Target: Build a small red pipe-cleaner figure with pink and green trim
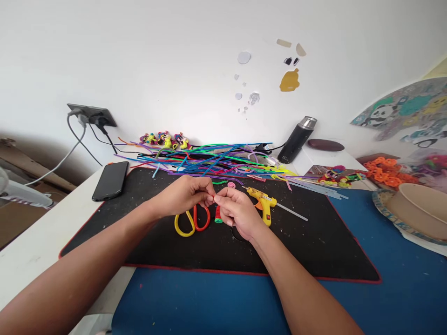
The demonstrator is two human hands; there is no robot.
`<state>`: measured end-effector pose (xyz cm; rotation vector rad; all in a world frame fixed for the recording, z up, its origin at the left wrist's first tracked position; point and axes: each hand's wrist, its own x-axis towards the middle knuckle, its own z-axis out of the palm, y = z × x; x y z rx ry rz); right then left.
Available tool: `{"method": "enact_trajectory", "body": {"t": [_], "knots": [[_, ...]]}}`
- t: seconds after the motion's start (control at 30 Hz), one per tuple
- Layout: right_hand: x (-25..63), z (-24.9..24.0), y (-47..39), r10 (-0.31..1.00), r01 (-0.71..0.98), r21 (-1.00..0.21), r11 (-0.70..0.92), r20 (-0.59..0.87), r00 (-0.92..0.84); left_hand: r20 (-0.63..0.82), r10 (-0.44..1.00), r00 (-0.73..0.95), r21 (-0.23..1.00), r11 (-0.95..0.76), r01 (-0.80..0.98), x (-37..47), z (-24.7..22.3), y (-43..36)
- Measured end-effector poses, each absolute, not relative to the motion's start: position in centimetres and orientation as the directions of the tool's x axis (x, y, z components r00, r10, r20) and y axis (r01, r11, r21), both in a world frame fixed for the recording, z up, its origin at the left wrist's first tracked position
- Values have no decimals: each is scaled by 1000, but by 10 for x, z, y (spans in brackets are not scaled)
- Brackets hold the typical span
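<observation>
My left hand (192,194) and my right hand (240,211) meet over the black mat, fingertips pinched together. Between them a tiny bit of a small red piece (214,198) shows; the fingers hide the rest, so its kind is unclear. Just below lie scissors with one yellow and one red handle loop (201,218), their blades covered by my hands. A small red and green item (218,216) sits between the scissors and my right hand. Behind my right hand rests a yellow hot glue gun (261,202) with a glue stick (292,212) in its back. A pink round piece (231,185) lies beyond my fingers.
Many coloured pipe cleaners (209,158) spread along the mat's far edge. A phone (111,180) lies left, a black flask (296,140) leans at the back right, and spare glue sticks (319,188) lie nearby. Bowls (412,214) stand far right. Small colourful figures (166,139) rest by the wall.
</observation>
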<state>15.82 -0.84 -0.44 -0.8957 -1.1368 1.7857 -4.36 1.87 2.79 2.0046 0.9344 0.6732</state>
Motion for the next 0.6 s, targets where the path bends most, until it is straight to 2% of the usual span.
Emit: {"method": "enact_trajectory", "body": {"t": [0.27,0.43,0.6], "knots": [[156,-6,-10,863,-290,-895,-340,-174,-474,19,773,634,901,-288,324,-49,28,20],[159,-10,-6,876,-324,-872,-367,-206,-437,52,819,572,953,-213,217,-42,14,23],[163,-7,-4,897,-358,-876,-324,-164,-412,92,857,507,979,-171,112,-32,8,23]]}}
